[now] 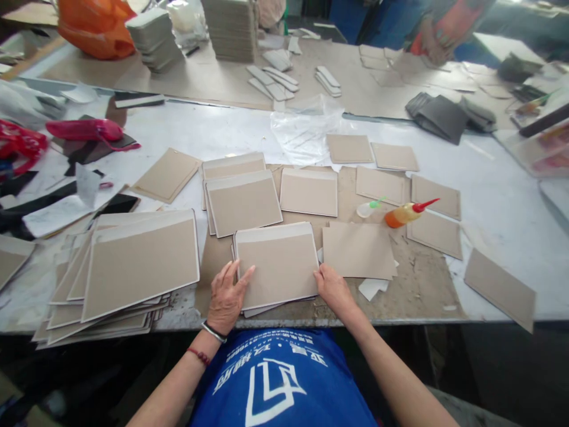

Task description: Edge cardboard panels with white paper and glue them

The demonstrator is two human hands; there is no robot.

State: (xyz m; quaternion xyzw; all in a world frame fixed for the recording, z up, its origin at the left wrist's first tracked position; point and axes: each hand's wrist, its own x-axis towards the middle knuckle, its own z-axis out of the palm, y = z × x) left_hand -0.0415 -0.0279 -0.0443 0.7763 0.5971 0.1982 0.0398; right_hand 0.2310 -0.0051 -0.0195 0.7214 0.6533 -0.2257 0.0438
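Observation:
In front of me lies a small stack of beige cardboard panels (pixel 278 267) with pale edges and a lighter strip along the top. My left hand (pixel 226 293) rests on its left edge, fingers spread, the tips on the top panel. At the right edge, my right hand (pixel 332 287) has its fingers closed, pinching the panel's side; the thumb is partly hidden. A plain beige sheet (pixel 360 250) lies just right of that hand. Behind the stack are more panels in a pile (pixel 244 203) and a single panel (pixel 309 191).
A larger pile of panels (pixel 142 267) overhangs the table's front edge at left. An orange glue bottle (pixel 402 216) with a red tip lies on the right, beside a small green-tipped bottle (pixel 368 209). A plastic bag (pixel 306 133) lies behind. Another person's hands (pixel 433 44) show across the table.

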